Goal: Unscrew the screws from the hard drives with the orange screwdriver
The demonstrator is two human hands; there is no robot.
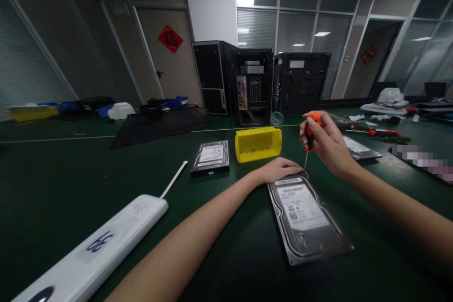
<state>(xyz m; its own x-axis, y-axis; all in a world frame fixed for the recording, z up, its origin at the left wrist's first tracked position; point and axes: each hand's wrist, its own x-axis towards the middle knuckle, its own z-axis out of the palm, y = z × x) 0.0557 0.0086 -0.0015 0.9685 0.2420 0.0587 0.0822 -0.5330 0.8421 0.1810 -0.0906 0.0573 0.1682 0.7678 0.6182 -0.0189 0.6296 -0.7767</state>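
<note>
A silver hard drive [304, 217] with a white label lies on the green table in front of me. My left hand [281, 170] rests over its far edge, the fingers pressed together on it. In my right hand [323, 137] is an orange and black screwdriver [313, 127], held upright, its tip down at the drive's far right corner beside my left fingertips. Whatever is under the tip is too small to make out. A yellow bin [258, 145] with several small screws stands just beyond, and a second hard drive [211, 156] lies left of it.
Black computer cases [214, 78] stand at the back. A third hard drive [359, 147] and pliers [384, 133] lie to the right. A white power strip [106, 240] crosses the front left. A dark flat panel [159, 125] lies at the back left.
</note>
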